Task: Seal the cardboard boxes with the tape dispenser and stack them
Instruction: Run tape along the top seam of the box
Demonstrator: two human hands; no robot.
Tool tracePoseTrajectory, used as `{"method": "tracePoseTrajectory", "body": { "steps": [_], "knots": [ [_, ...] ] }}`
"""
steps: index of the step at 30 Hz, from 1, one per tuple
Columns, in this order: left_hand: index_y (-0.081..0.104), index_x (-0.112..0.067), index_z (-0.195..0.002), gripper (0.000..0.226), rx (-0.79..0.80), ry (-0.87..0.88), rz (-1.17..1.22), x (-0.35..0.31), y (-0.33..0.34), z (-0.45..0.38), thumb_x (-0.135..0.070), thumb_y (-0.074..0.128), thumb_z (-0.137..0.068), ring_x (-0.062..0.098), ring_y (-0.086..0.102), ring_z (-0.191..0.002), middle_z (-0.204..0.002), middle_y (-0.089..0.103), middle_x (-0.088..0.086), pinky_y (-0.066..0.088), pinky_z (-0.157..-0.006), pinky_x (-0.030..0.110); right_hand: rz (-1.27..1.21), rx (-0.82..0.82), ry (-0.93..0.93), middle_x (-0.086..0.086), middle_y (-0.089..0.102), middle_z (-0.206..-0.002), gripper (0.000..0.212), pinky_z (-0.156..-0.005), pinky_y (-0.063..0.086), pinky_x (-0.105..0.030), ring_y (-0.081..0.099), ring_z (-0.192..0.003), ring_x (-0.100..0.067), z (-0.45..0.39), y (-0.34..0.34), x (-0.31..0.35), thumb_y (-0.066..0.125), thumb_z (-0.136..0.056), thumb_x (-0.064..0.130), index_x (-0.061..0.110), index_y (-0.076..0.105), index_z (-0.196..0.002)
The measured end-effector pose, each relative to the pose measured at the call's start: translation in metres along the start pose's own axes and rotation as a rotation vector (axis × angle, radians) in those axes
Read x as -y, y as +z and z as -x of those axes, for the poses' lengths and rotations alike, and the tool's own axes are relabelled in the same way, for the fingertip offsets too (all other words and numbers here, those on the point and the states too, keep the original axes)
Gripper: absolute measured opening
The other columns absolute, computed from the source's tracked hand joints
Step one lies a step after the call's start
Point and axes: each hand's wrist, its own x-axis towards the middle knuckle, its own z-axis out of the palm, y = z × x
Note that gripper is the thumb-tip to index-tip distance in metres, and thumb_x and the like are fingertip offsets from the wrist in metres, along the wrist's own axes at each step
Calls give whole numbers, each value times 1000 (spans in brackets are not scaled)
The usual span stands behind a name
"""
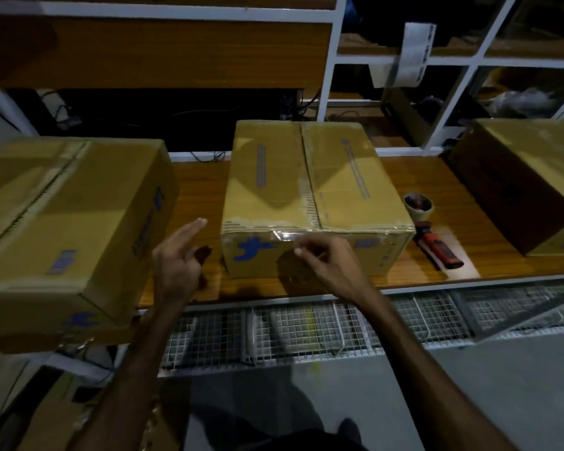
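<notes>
three cardboard boxes sit on a wooden table [404, 177] under dim light. middle box [310, 196] rests flaps closed, clear tape along the centre seam and running down over the near top edge onto the front face, which carries a blue logo. left box [66, 216] is larger in frame, close to the camera, overhanging the table's near edge; its top seam looks taped too, though the gloss is hard to read. right box [528, 180] is at the far right, partly cut off by the frame, its near side in shadow. tape dispenser [432, 226] lies on the table between the middle box and the right box — tape roll toward the back, red and black handle pointing toward the near edge, touched by neither hand. right hand [326, 258] is at the front face of the middle box, just below the taped top edge; fingers are curled inward with the tips gathered near the tape end, but whether they pinch the tape or only press on it cannot be told. left hand [176, 258] hovers in the gap between the left box and the middle box, touching neither that i can see — index finger stretched forward, the other fingers loosely bent, holding nothing. behind the table stands a white metal shelving frame [332, 60] with a strip of labels [415, 53] hanging from it. below the table's near edge, a wire mesh rack [306, 330] runs across.
</notes>
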Motion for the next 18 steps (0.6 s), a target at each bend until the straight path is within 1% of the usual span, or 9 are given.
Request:
{"method": "tracePoseTrajectory", "body": {
  "steps": [1, 2, 5, 7, 8, 12, 13, 15, 18],
  "knots": [
    [70, -6, -133, 61, 29, 23, 20, 3, 0, -2, 27, 61, -83, 0, 59, -130, -136, 67, 5, 53, -105, 24, 3, -29, -28, 20, 74, -104, 12, -84, 59, -25, 69, -96, 0, -9, 0, 8, 68, -103, 24, 28, 77, -111],
    [70, -6, -132, 55, 58, 48, 36, 4, 1, -4, 22, 67, -84, 3, 60, -129, -134, 67, 5, 49, -107, 19, 8, -60, -55, 17, 75, -103, 11, -81, 59, -26, 70, -95, -1, -18, 0, 16, 68, -103, 24, 27, 77, -110],
    [70, -7, -132, 51, 141, 91, 89, 3, 8, -8, 13, 75, -85, 18, 63, -127, -135, 67, 5, 52, -108, 33, 80, -150, -115, 13, 76, -100, 13, -75, 59, -30, 69, -90, -5, -44, -3, 31, 67, -103, 25, 23, 78, -109],
    [70, -7, -131, 51, 179, 103, 111, 4, 12, -10, 9, 78, -84, 19, 63, -127, -136, 66, 4, 53, -107, 37, 164, -175, -144, 12, 75, -103, 14, -77, 59, -31, 67, -94, -3, -60, -3, 33, 66, -103, 26, 24, 78, -109],
    [70, -7, -131, 50, 185, 102, 113, 5, 15, -11, 7, 80, -84, 17, 63, -126, -136, 65, 3, 53, -107, 36, 203, -163, -145, 12, 75, -106, 14, -80, 58, -32, 66, -97, -2, -67, -3, 33, 66, -103, 26, 24, 78, -110],
    [74, -8, -127, 45, 180, 110, 106, 6, 21, -13, 4, 81, -84, 13, 59, -123, -137, 67, 10, 43, -103, 8, 377, -15, -101, 10, 76, -118, 19, -92, 58, -41, 67, -107, -7, -87, 0, 27, 62, -104, 26, 25, 78, -114],
    [74, -8, -127, 43, 182, 119, 107, 6, 21, -14, 4, 80, -85, 13, 59, -123, -138, 66, 12, 42, -102, 5, 419, 14, -100, 9, 76, -119, 19, -92, 58, -42, 67, -106, -9, -89, 3, 24, 62, -104, 25, 24, 79, -113],
    [75, -9, -125, 39, 199, 147, 112, 8, 21, -18, 0, 80, -88, 17, 62, -124, -140, 66, 11, 46, -102, 11, 468, 7, -116, 7, 77, -117, 18, -90, 58, -41, 68, -104, -12, -86, 11, 16, 64, -103, 25, 23, 80, -111],
    [79, -9, -116, 28, 212, 257, 39, 12, 21, -26, -3, 80, -89, 25, 68, -117, -136, 68, 10, 57, -95, 35, 407, -68, -99, 9, 78, -115, 17, -90, 59, -37, 70, -102, -8, -83, 16, 6, 67, -102, 26, 23, 81, -110]
  ]
}}
